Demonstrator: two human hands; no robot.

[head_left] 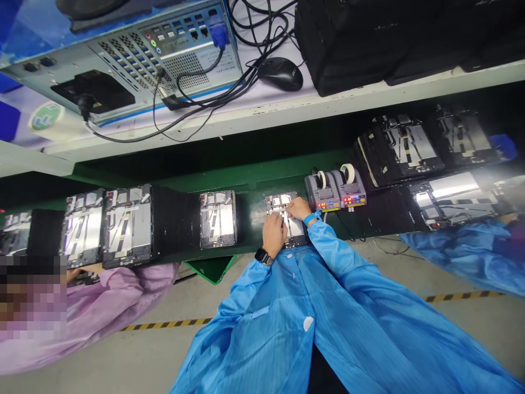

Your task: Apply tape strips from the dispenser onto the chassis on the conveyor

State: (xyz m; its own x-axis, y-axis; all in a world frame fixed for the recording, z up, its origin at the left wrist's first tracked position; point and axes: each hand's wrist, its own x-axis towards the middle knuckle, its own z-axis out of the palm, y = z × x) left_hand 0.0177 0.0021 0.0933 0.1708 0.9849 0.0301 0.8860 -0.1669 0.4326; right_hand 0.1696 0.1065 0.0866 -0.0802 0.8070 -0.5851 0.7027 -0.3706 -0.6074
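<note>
An opened tablet (pixel 294 229), with silver battery plates and a dark frame, lies on the green bench in front of me. My left hand (pixel 274 234), wearing a black watch, rests over its left side with fingers bent together. On the upper right part of the tablet, my right hand (pixel 299 209) has its fingertips pinched close to the surface, a blue band round the wrist. Whatever is at the fingertips of either hand is too small to make out. Just right of my right hand stand two grey tape dispensers (pixel 322 192) with white tape rolls and lit red displays.
Another opened tablet (pixel 219 219) lies to the left. Further left are stacked tablets (pixel 128 224) by a co-worker's pink sleeve (pixel 123 295). More tablets (pixel 410 143) and a blue sleeve (pixel 459 254) are at right. A shelf (pixel 246 117) overhead bears a computer (pixel 123 71) and mouse (pixel 281 74).
</note>
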